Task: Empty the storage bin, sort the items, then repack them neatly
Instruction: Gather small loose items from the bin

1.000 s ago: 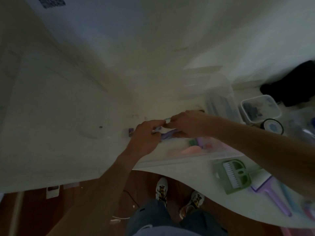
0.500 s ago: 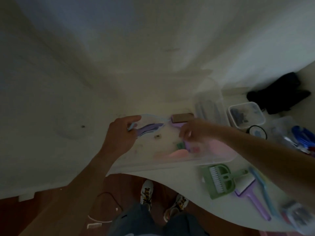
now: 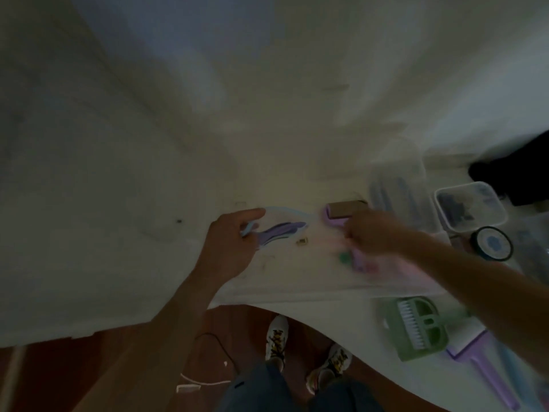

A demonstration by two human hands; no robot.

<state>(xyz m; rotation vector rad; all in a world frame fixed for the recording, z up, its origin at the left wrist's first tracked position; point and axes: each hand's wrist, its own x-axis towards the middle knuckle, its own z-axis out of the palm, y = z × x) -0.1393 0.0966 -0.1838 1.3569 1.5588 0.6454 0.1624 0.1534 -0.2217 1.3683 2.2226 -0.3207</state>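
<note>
The left hand pinches the light-blue end of a purple tool inside the clear storage bin, while the right hand, blurred, curls around a lilac item in the bin's far right corner. The bin sits on the white worktop, at its front edge, and also holds a small green piece and pink things. Right of it lie a green dustpan with brush, a purple handled tool, lidded clear boxes and a round tin.
</note>
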